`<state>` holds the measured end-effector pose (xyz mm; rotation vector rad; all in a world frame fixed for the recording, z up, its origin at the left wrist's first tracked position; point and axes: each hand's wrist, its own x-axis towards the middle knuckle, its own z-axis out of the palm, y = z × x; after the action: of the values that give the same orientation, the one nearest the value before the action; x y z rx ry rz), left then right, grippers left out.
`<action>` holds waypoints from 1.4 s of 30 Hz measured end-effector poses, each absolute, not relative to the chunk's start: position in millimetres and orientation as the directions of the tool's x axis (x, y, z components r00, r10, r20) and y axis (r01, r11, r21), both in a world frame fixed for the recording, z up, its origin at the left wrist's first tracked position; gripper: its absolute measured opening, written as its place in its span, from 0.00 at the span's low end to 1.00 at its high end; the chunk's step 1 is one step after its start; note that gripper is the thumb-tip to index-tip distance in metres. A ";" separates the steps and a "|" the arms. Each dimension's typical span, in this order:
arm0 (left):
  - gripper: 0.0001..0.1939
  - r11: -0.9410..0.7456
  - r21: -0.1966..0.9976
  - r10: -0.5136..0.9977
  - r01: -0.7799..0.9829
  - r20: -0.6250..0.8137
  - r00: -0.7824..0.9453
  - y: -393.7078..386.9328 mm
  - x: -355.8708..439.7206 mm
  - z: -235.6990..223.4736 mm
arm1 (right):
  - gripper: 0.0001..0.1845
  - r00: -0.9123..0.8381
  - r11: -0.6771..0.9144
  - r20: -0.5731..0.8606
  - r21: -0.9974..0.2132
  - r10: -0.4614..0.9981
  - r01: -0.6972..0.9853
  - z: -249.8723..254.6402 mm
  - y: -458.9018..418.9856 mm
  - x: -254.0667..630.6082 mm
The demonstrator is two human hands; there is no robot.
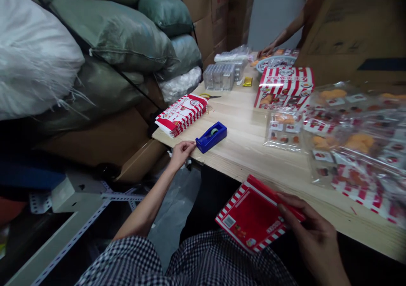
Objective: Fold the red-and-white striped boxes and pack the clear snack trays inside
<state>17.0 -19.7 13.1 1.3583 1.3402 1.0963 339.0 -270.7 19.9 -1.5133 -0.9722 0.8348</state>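
Observation:
My left hand (183,153) is pinched at the cutting end of a blue tape dispenser (212,138) near the table's front edge. Whatever lies between those fingertips is too small to make out. A roll of tape (214,132) sits inside the dispenser. In my right hand (309,229), thumb on top, is a flat red-and-white printed carton (253,212), held tilted over my lap in front of the table edge. It has a striped border and a barcode. Beyond the dispenser lies a stack of striped printed cartons (182,113).
Scissors (211,96) lie behind the stack. Clear plastic boxes (219,77), a striped display box (283,87) and a basin (275,63) stand farther back, near another person's hand (267,50). Clear bagged sets (355,144) cover the right side. Big sacks (117,32) pile up left.

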 end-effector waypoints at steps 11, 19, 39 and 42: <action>0.10 0.218 0.973 0.945 -0.079 -0.190 0.266 -204.0 134.0 80.3 | 0.19 0.291 0.196 0.373 -0.848 0.881 0.492 33.7 -276.1 288.4; 0.44 0.451 0.849 0.885 -0.276 -0.385 0.261 -203.7 159.1 41.6 | 0.28 0.256 0.249 0.417 -0.829 0.872 0.501 12.6 -274.0 283.6; 0.17 -0.333 0.900 0.731 0.283 0.056 0.680 -155.8 100.2 79.7 | 0.22 0.117 0.138 0.174 -0.955 0.978 0.264 58.3 -283.3 307.0; 0.14 -0.471 0.854 0.683 0.220 0.196 0.704 -168.3 91.3 105.3 | 0.31 0.247 0.069 0.094 -0.992 0.965 0.109 67.5 -293.4 314.8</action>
<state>91.3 -168.3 105.3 2.0308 0.6898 0.6654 314.8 -293.4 67.5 -1.3294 -1.1270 0.9130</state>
